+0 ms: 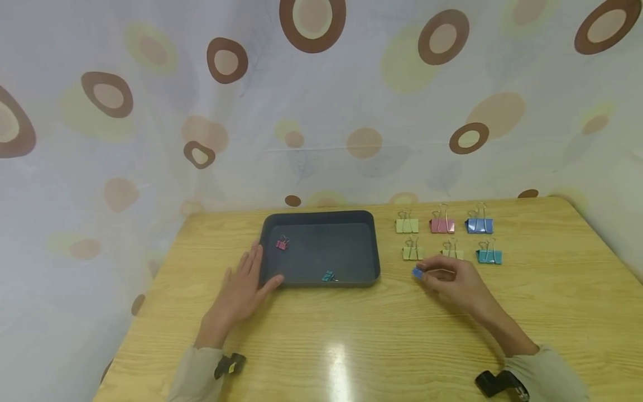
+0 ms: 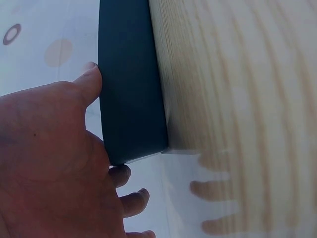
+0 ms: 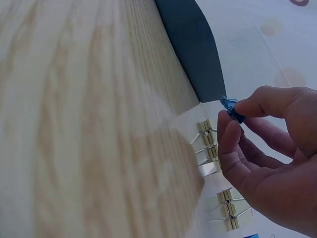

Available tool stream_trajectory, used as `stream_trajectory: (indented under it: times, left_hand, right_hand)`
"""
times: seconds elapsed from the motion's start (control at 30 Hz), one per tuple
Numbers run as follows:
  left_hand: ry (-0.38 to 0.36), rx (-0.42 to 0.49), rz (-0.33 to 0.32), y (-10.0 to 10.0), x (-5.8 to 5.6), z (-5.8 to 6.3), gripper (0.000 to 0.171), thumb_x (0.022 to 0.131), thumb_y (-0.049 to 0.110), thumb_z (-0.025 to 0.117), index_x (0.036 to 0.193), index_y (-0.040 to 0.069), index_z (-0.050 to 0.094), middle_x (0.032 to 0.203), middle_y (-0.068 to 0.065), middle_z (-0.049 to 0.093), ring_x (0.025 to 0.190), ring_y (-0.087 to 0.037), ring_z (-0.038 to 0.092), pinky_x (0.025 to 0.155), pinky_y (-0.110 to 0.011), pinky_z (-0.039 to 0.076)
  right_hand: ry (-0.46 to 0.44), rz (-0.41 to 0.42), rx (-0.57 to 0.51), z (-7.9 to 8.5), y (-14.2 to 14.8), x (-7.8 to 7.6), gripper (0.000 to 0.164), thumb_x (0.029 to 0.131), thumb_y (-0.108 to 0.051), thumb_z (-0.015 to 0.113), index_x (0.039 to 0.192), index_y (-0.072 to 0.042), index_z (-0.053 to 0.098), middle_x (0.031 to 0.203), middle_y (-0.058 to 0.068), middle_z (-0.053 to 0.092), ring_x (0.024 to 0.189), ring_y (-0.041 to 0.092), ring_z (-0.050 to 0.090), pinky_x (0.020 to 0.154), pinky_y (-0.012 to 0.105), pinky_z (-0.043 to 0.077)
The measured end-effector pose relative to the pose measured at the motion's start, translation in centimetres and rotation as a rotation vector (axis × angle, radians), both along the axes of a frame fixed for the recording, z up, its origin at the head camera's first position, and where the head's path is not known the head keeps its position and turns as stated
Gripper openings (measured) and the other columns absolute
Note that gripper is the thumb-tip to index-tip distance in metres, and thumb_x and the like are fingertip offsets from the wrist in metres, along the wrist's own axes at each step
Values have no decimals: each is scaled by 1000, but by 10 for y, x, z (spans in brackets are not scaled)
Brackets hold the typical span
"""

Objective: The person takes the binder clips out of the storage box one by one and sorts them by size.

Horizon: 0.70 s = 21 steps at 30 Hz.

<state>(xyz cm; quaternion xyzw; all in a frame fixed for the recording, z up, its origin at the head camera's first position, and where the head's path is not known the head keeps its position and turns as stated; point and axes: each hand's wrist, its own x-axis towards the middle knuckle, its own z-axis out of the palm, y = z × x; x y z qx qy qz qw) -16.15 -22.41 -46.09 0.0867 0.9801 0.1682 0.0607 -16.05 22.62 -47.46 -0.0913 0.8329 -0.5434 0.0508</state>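
My right hand [image 1: 459, 281] pinches a small blue binder clip [image 1: 417, 273] between thumb and fingertips, above the table to the right of the tray. The right wrist view shows this clip [image 3: 231, 109] close up, partly covered by the fingers. At the front left corner of the dark grey tray [image 1: 321, 219], my left hand [image 1: 240, 290] rests with its fingers extended along the left side and its thumb at the front rim. Inside the tray lie a small pink binder clip [image 1: 282, 243] near the left and a small teal binder clip [image 1: 329, 276] by the front wall.
Two rows of larger binder clips stand right of the tray. Behind are a pale green clip [image 1: 407, 225], a pink clip [image 1: 442, 225] and a blue clip [image 1: 479, 225]. In front are pale yellow clips [image 1: 413, 254] and a teal clip [image 1: 489, 256]. A patterned curtain [image 1: 326, 139] hangs behind.
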Motion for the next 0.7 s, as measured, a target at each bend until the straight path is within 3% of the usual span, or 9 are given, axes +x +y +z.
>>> stream_trajectory:
  times: [0.1,0.37,0.7]
  left_hand:
    - [4,3,1,1,1,2,94,104,65,41,164,1,7,171,-14,3,156,-39,11,117,-72,10]
    - [4,4,5,0,2,5,93,104,63,42,164,1,8,171,-14,4,156,-39,11,118,-71,9]
    - [-9,-3,1,-4,4,3,94,104,64,41,164,0,6,171,-14,3,156,-38,10,117,-73,9]
  right_hand:
    - [7,2,19,0,0,0,23,98,-15,73,114,1,74,117,17,73,98,10,72,81,22,56]
    - [102,-6,175,-1,-2,-5,15,96,-16,75,107,-7,79,112,11,75,98,24,73,80,22,56]
    - [155,28,289,0,-8,-9,8,93,-7,75,100,-5,79,100,8,76,83,17,70,72,26,56]
